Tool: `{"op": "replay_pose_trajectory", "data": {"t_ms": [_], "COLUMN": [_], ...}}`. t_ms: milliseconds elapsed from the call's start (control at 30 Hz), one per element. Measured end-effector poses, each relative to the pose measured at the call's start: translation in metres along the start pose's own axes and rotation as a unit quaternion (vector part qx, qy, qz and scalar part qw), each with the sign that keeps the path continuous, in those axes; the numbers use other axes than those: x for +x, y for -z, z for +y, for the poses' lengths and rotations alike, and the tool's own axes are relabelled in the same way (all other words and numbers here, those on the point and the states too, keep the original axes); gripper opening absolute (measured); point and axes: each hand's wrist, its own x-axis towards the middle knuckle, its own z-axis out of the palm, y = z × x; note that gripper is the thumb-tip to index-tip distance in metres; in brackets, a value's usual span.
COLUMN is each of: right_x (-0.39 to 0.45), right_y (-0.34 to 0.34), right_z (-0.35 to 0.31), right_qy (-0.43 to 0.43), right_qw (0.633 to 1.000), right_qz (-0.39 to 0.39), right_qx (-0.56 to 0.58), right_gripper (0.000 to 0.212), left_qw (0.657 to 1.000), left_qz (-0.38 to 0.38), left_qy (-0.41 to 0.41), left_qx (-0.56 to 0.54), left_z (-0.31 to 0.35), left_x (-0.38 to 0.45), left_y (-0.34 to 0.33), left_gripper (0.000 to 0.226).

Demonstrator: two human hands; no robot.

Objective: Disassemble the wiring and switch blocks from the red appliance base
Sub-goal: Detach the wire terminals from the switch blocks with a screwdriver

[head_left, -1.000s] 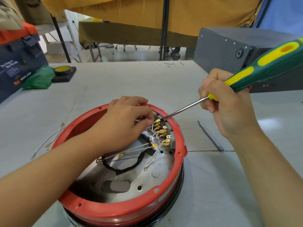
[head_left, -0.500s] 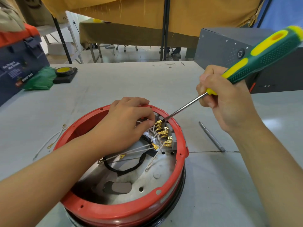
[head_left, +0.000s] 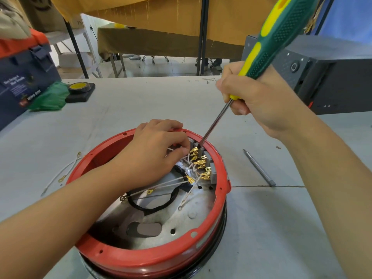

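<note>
Red appliance base (head_left: 153,260) sits open side up on the grey table (head_left: 271,228), nearest the camera. Inside, at its far-right wall, grey switch blocks (head_left: 213,174) w/ a row of brass spade terminals (head_left: 199,162); white wires (head_left: 161,185) run from the terminals across the metal floor, and a black cable (head_left: 159,206) loops under them. Left hand (head_left: 153,156) is over the far side of the base, fingers curled, thumb & fingertips pinching at the wires next to the top terminal. Right hand (head_left: 259,99) is above and right of the base, wrapped around a green/yellow screwdriver (head_left: 267,45); its tip is at the top block, beside the left fingertips. Right of the base: grey pen (head_left: 259,168) flat on the table. Left of the base: loose white wires (head_left: 60,174). Far left of the base: tape roll (head_left: 79,87) on a black pad, green cloth (head_left: 50,96), blue box (head_left: 20,81). Far right: grey metal case (head_left: 332,77).
</note>
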Motion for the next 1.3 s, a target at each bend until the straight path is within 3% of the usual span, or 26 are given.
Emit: {"op": "replay_pose_trajectory", "data": {"t_ms": [233,867,1067,1300], "right_x": [0.009,0.001,-0.008,-0.011], "right_y": [0.005,0.017,-0.019,0.009], "right_z": [0.014,0.054,0.059,0.042], "right_qy": [-0.024,-0.111,-0.103,-0.058], "right_qw": [0.998,0.963,0.981,0.96], "right_qz": [-0.013,0.071,0.017,0.126], "right_qx": [0.059,0.236,0.162,0.244], "right_gripper": [0.03,0.026,0.029,0.028], "left_qw": [1.0,1.0,1.0,1.0], "left_qz": [0.002,-0.005,-0.002,-0.004], "left_qy": [-0.002,0.001,0.006,0.003], "left_qx": [-0.002,0.0,-0.004,-0.002], "left_z": [0.0,0.0,0.001,-0.001], "left_x": [0.0,0.001,0.001,0.001], "left_y": [0.0,0.0,0.0,0.0], "left_gripper": [0.014,0.014,0.015,0.016]}}
